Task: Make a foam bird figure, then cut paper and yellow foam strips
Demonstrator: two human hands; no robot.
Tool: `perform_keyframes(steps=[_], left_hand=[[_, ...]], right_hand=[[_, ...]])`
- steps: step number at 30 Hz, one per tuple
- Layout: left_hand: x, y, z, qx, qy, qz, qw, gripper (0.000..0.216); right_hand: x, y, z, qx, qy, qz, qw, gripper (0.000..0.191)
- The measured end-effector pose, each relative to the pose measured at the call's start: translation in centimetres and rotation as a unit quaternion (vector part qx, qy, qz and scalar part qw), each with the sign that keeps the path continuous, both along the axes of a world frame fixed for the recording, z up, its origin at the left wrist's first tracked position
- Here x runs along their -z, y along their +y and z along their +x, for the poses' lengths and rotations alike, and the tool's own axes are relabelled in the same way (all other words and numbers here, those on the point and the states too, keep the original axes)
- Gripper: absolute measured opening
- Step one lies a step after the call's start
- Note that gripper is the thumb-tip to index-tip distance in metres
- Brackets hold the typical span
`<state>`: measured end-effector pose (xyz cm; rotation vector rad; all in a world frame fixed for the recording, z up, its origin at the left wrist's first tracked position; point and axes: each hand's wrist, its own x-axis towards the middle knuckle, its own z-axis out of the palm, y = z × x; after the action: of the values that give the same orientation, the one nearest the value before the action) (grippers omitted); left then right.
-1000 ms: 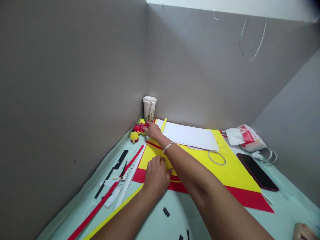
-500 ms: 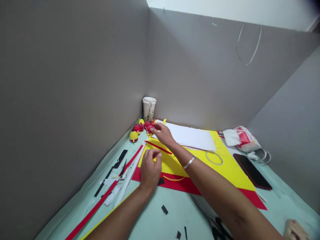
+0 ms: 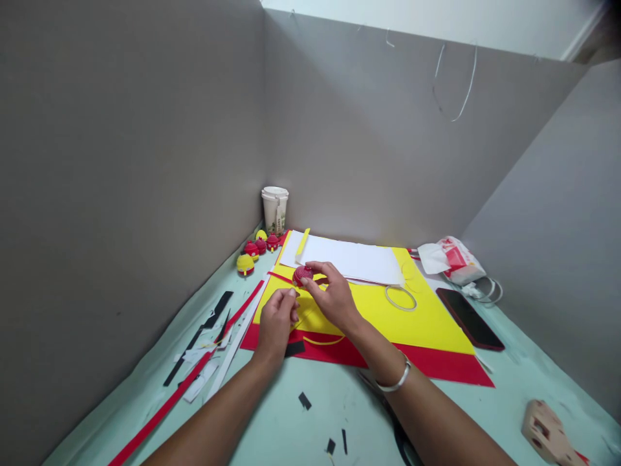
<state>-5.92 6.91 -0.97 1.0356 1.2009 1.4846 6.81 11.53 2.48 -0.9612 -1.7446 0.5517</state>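
My right hand (image 3: 334, 294) pinches a small red ridged ball (image 3: 301, 276) between thumb and fingers, above the yellow sheet (image 3: 369, 317). Just below and left of the ball is my left hand (image 3: 279, 317), its thumb and fingers pressed together; what lies between them is too small to make out. Several similar red and yellow balls stand at the left back, among them a yellow-topped ball (image 3: 245, 264) and a red ball (image 3: 251, 250). Under the yellow sheet lies a red sheet (image 3: 436, 367), with a black scrap (image 3: 294, 349) on it near my left wrist.
A lidded paper cup (image 3: 275, 210) stands in the back corner. White paper (image 3: 354, 259) and a ring (image 3: 400, 299) lie on the yellow sheet. Scissors (image 3: 405, 440) are partly under my right forearm. At right are a phone (image 3: 470, 319), a bag (image 3: 458, 259) and a beige tool (image 3: 546, 427).
My right hand has lifted the red ball from the group near the cup and brought it right and toward me, close to my left hand. The view has shifted slightly right.
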Motion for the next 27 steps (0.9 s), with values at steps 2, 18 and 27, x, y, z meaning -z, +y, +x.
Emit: perform_keyframes(steps=[2,18,27], left_hand=[[-0.15,-0.07,0.03,0.002,0.008,-0.001,1.000,0.032],[-0.32,0.19,0.19,0.004,0.018,-0.020,1.000,0.022],[-0.44,0.15,0.30,0.001,0.032,-0.021,0.999,0.021]], right_hand=[[0.09,0.01,0.06,0.000,0.001,-0.002,1.000,0.025],[0.18,0.03,0.45,-0.021,-0.001,-0.019,1.000,0.024],[0.20,0.11,0.55,-0.019,0.004,-0.049,0.999,0.023]])
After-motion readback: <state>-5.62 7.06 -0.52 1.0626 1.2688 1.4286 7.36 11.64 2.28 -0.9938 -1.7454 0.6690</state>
